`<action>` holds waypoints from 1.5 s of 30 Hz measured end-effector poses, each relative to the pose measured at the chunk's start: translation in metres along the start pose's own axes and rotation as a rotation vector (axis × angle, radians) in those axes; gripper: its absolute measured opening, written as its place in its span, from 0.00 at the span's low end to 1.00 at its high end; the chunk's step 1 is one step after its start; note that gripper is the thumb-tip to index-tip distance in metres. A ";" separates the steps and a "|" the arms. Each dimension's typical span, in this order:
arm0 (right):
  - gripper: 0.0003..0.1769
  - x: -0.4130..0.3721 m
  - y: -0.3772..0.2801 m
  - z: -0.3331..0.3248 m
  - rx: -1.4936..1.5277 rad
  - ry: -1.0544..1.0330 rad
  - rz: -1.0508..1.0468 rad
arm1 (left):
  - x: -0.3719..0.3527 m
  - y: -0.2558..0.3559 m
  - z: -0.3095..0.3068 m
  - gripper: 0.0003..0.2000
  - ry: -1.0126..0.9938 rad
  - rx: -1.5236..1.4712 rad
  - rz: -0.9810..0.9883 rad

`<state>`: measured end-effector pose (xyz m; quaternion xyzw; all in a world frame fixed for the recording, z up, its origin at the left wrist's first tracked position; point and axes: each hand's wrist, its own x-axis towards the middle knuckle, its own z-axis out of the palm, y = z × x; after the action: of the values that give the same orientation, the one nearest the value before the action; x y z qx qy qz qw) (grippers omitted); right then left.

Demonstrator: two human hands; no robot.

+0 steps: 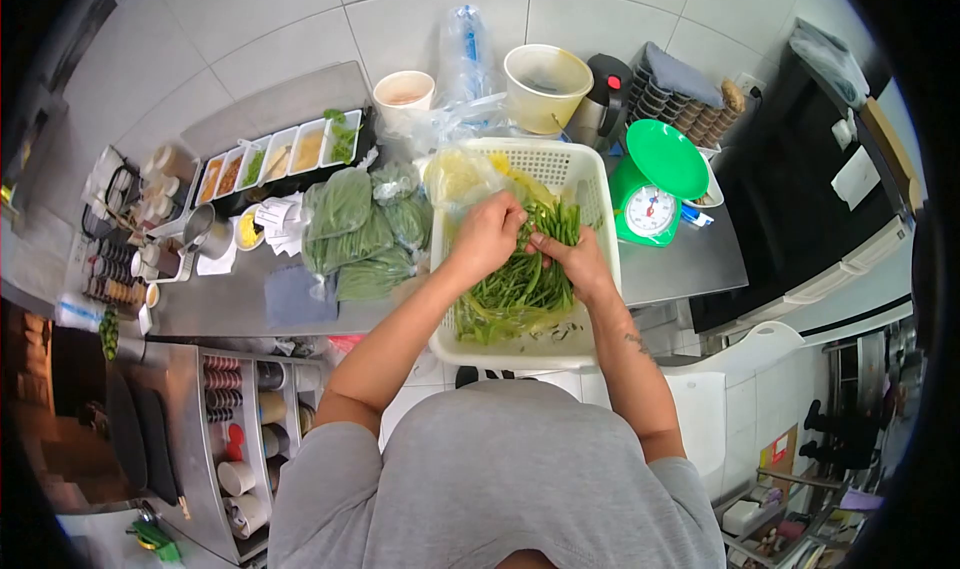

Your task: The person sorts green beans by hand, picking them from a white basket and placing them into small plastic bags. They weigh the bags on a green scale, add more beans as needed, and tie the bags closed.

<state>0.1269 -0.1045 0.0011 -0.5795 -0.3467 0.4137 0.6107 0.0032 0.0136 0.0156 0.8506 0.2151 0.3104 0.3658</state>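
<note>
A white plastic basket [607, 304] stands at the front edge of the steel counter. Long green vegetable stems [515, 289] lie inside it, partly on clear plastic. Over them, my left hand [490, 234] has its fingers closed in a pinch; what they hold is too small to make out. My right hand [575, 259] is close beside it, thumb and fingers closed on a bunch of green stems. A clear bag with pale yellow contents [460, 177] rests at the basket's back left corner.
Bagged greens [350, 224] lie left of the basket, with a tray of ingredient containers [280, 156] behind. A green scale [650, 199] stands to the right. Behind are a yellowish tub [548, 84], a white tub [404, 94] and a kettle [603, 99].
</note>
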 end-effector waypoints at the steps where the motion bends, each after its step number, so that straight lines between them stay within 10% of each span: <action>1: 0.10 0.000 0.000 -0.001 0.002 -0.011 0.001 | 0.000 -0.003 -0.001 0.03 -0.153 -0.353 -0.173; 3: 0.10 -0.001 0.000 -0.004 0.048 0.004 -0.029 | 0.002 -0.003 -0.010 0.03 -0.461 -1.057 -0.514; 6: 0.10 0.000 -0.001 -0.009 0.304 0.051 -0.020 | -0.003 0.009 -0.018 0.03 -0.509 -1.128 -0.455; 9: 0.12 0.002 -0.003 -0.019 0.541 0.016 -0.041 | -0.013 0.000 -0.008 0.05 -0.171 -0.534 -0.202; 15: 0.13 0.004 0.001 -0.020 0.566 0.007 -0.055 | -0.029 0.003 -0.001 0.06 -0.442 -0.353 -0.273; 22: 0.11 -0.009 -0.011 0.002 0.296 0.005 -0.119 | -0.034 0.005 0.027 0.07 -0.033 0.367 -0.031; 25: 0.10 -0.007 -0.013 0.004 0.266 0.062 -0.142 | -0.030 -0.004 0.019 0.09 -0.328 0.436 -0.274; 28: 0.10 -0.003 -0.010 -0.004 0.256 0.179 -0.136 | -0.037 -0.022 0.008 0.11 -0.148 0.146 0.098; 31: 0.10 -0.002 -0.009 -0.004 0.240 0.223 -0.162 | -0.037 -0.006 0.000 0.11 -0.439 -0.284 -0.290; 41: 0.11 -0.022 -0.010 0.028 -0.191 0.044 -0.269 | -0.034 -0.010 0.023 0.12 -0.115 0.262 -0.383; 45: 0.11 -0.005 -0.006 0.007 0.423 0.117 -0.129 | -0.039 -0.004 0.000 0.11 -0.322 0.442 -0.234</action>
<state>0.1192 -0.1058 0.0076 -0.4381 -0.2527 0.4029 0.7628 -0.0254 -0.0065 -0.0017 0.9175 0.3131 0.0727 0.2342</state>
